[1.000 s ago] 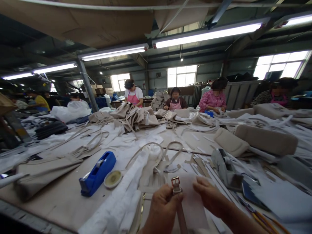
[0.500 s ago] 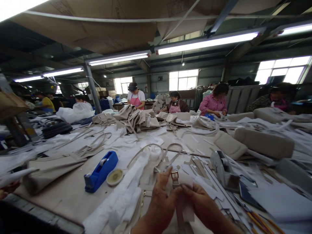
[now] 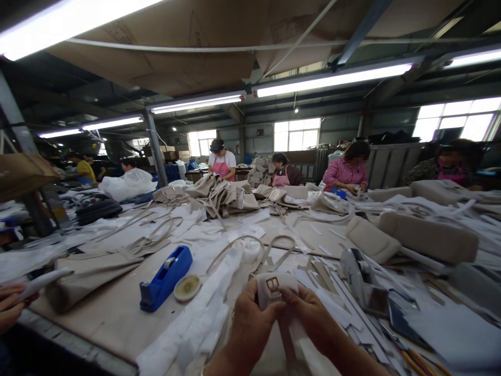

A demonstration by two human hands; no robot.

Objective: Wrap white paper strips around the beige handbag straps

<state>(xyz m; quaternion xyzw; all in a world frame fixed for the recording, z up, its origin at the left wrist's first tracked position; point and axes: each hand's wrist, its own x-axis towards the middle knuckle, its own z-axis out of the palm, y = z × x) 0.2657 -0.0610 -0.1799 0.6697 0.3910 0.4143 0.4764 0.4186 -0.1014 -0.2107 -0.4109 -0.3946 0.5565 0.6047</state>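
Note:
At the table's near edge both my hands hold a beige strap with a small metal buckle at its upper end. A soft white sheet lies behind and around the buckle. My left hand grips the left side, its thumb just under the buckle and its fingers hidden behind the sheet. From the right, my right hand pinches the sheet and strap beside the buckle. Beneath my hands lies a beige bag piece, mostly covered, with a thin strap loop beyond it.
To the left stand a blue tape dispenser and a small round dish. A grey tape dispenser and pencils are to the right. Beige bags pile up ahead. Co-workers sit across, and another person's hands show at far left.
My left fingers have moved from beside the buckle to behind the white sheet, which now spreads behind the buckle. The view has tipped slightly upward. At far left, another person's hands show more.

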